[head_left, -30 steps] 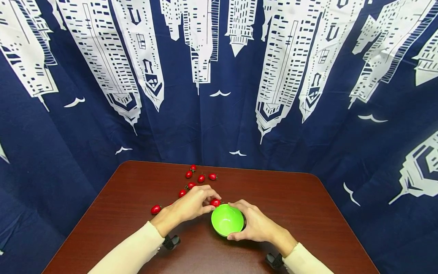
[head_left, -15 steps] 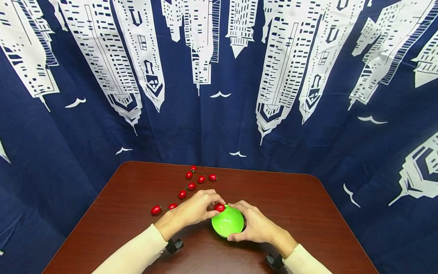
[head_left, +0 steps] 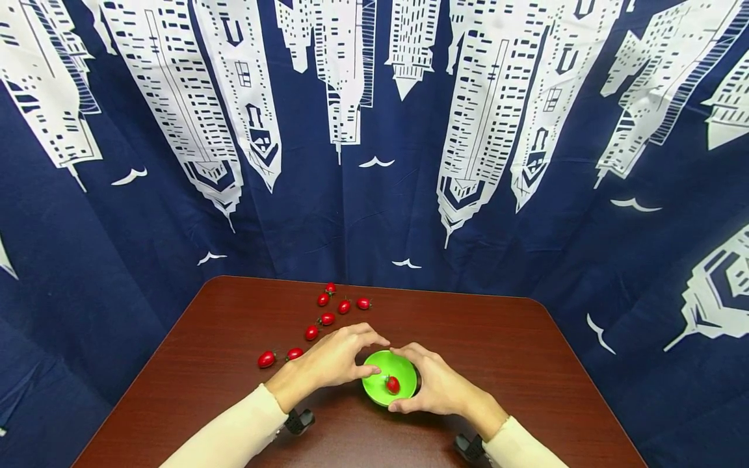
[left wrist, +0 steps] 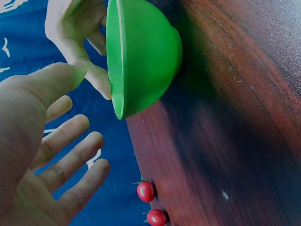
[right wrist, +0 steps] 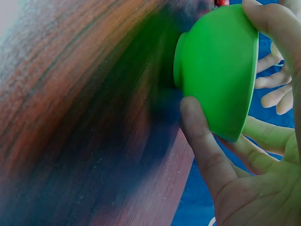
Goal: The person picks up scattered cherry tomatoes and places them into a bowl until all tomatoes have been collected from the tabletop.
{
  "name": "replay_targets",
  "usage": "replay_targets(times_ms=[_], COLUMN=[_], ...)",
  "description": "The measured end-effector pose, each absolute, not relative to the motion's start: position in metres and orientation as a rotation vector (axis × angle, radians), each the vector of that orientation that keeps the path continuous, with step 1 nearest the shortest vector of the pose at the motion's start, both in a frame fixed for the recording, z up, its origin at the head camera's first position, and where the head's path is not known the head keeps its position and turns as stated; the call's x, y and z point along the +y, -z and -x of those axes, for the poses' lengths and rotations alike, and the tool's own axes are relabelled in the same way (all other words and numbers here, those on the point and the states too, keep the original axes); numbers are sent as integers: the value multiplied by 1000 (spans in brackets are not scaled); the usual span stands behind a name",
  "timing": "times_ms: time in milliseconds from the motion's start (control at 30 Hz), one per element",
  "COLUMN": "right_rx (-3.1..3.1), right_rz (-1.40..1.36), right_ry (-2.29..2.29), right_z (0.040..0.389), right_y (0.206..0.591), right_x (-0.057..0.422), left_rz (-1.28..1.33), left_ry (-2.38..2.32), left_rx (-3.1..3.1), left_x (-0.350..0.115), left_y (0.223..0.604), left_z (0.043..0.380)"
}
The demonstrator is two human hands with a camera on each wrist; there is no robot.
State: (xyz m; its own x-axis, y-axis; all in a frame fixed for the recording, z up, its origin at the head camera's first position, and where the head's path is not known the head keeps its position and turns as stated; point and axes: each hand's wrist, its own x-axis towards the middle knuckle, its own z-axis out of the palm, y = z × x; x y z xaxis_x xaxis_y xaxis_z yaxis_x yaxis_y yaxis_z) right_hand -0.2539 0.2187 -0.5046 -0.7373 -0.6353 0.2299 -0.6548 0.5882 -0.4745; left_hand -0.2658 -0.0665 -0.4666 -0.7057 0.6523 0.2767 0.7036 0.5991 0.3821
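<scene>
A bright green bowl [head_left: 374,393] sits upright near the middle front of the brown table. One red cherry tomato [head_left: 393,385] with a green stem lies inside it. My right hand [head_left: 439,383] holds the bowl from its right side, thumb at the near rim and fingers around the far side; the right wrist view shows the fingers against the bowl's outer wall [right wrist: 218,70]. My left hand [head_left: 333,356] hovers at the bowl's left rim, thumb and fingers spread apart with nothing between them. In the left wrist view its fingers [left wrist: 70,165] are extended.
Several cherry tomatoes lie on the table [head_left: 497,338]: a pair [head_left: 295,353] left of my left forearm, others [head_left: 328,318] beyond the left hand, and more [head_left: 363,303] toward the back edge. A dark blue curtain [head_left: 328,221] with white buildings hangs behind the table.
The left hand carried a cherry tomato rightward over the bowl's rim and let it go; the tomato now lies in the bowl. The left fingers have spread. The right hand has stayed on the bowl.
</scene>
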Motion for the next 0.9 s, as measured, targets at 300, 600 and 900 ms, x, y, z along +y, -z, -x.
replay_targets(times_ms=[300,600,900], right_rx=[-2791,-2782,-2776], right_rz=[-1096,-1107,-1118], right_ry=[-841,-831,-846], right_z=[252,253,254], right_y=[503,504,506], right_x=[219,218,218], left_rz=[1082,1062,998], left_ry=[643,668,653], left_rx=[-2747,-2731,-2732], left_x=[-71,-80,-97], left_y=[466,467,469], left_z=[262,261,256])
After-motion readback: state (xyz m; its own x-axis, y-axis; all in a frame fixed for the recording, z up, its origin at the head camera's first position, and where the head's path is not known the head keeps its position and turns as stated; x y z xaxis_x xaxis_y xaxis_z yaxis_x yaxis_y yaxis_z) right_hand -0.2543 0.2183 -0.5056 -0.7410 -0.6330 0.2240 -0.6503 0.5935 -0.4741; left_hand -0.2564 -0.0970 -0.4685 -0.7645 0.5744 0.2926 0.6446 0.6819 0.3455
